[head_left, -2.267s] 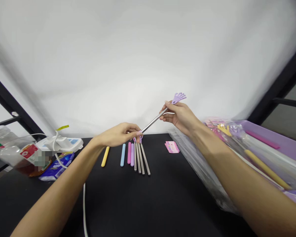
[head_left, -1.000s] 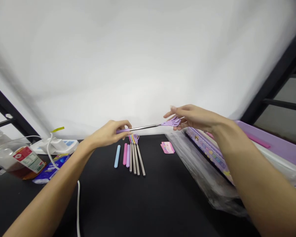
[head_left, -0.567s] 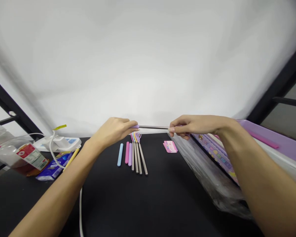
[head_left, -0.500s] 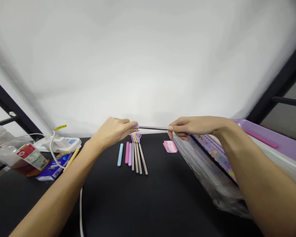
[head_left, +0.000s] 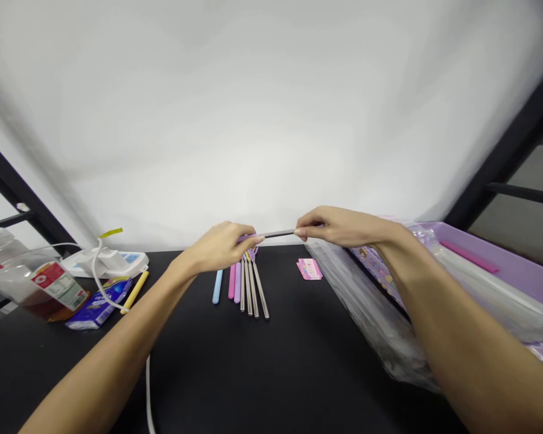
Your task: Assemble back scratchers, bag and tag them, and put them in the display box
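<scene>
My left hand (head_left: 224, 246) is closed on the light purple end of a thin metal rod (head_left: 280, 233), held level just above the far edge of the black table. The fingers of my right hand (head_left: 323, 225) pinch the rod's bare metal end. Below my left hand lie several metal rods (head_left: 256, 289) side by side, their coloured tips partly hidden by that hand. Left of them are a purple tube (head_left: 238, 283), a pink tube (head_left: 232, 282) and a light blue tube (head_left: 218, 286).
Pink cards (head_left: 310, 269) lie near the wall. On the right are clear plastic bags (head_left: 366, 313) and a purple bin (head_left: 525, 271). At left stand a bottle (head_left: 49, 289), a power strip (head_left: 133, 263), a blue packet (head_left: 99, 304), a yellow tube (head_left: 134, 292) and a white cable (head_left: 148, 392).
My right hand has moved left, closer to my left hand. More of the purple part shows between them, and less bare metal. My left hand has shifted slightly right and lower.
</scene>
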The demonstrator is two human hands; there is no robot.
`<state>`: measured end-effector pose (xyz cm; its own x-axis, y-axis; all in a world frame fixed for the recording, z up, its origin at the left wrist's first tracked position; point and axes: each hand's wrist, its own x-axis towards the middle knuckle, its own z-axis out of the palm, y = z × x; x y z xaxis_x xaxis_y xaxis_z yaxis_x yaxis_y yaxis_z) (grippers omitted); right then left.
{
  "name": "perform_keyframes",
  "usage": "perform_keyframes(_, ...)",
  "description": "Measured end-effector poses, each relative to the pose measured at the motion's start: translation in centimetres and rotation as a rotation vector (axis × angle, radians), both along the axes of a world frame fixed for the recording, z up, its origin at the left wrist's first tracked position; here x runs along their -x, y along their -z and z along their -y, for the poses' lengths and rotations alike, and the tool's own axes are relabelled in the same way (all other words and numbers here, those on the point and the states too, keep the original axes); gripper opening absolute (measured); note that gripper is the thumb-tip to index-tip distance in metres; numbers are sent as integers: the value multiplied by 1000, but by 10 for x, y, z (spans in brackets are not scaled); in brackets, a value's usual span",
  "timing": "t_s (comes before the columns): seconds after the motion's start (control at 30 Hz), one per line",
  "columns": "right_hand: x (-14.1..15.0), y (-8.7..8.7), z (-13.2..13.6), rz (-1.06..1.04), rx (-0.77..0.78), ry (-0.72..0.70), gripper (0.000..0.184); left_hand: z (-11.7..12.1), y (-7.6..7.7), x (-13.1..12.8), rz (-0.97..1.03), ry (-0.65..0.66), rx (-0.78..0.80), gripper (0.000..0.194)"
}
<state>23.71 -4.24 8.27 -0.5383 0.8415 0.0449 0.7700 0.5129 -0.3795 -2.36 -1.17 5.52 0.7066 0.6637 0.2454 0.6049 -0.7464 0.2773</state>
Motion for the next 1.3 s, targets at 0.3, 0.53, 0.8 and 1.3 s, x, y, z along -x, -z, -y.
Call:
perform_keyframes(0.3, 8, 10, -4, 10, -52, 27, 34, -3, 7, 2, 9, 8, 61, 44)
perform_keyframes(0.53, 6, 27, -16, 205, 254, 102, 43, -7, 14, -2, -171, 110, -544, 35)
perform_keyframes(0.8, 13, 37, -22, 386, -175, 335, 57, -8, 17, 3, -294, -13, -782, 45)
perform_keyframes(1.3, 23, 51, -24, 525, -354, 303, 64, -4, 10, -1, -169, -27, -395, 41)
